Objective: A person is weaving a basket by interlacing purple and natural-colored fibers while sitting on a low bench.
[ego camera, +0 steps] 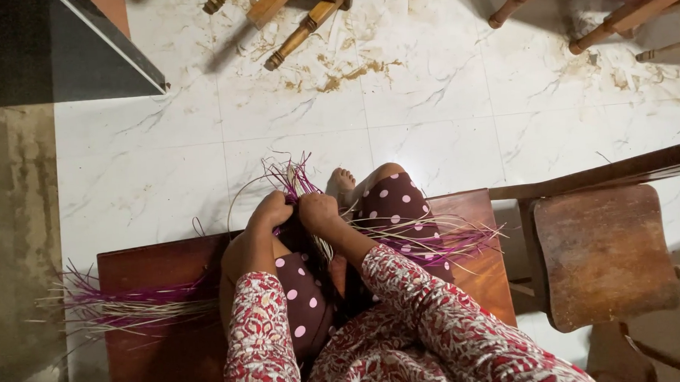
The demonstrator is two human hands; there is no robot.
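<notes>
1. Left hand (pixel 270 210): fingers curled closed around the bunch of purple and pale straw-coloured reed strips (pixel 297 181), at the middle of the scene.
2. Right hand (pixel 318 211): also closed, gripping the same bunch just right of the left hand; the two hands touch or nearly touch.
3. The strips stick up and fan out in loose curls past the hands, on the far side, over the white marble-patterned floor tiles (pixel 428 93).
4. More strips trail out to both sides: one long sheaf (pixel 129 303) lies to the left across the dark red-brown wooden tabletop (pixel 154 340) and overhangs its left edge; another sheaf (pixel 436 240) spreads right across the person's leg.
5. The person sits on the tabletop, knees drawn up, in dark maroon trousers with pink polka dots (pixel 395 203) and a red-and-white patterned long-sleeved top (pixel 424 318).
6. One bare foot (pixel 342 185) shows just beyond the right hand, at the tabletop's far edge.
7. Right of the tabletop: a worn brown wooden chair seat (pixel 603 251), close beside it.
8. Far side: turned wooden furniture legs (pixel 301 34) stand on dusty, brown-stained tiles; more legs at far right (pixel 625 9).
9. Far left: a dark slab-like surface with a pale edge (pixel 53 51); can't tell what it is.
</notes>
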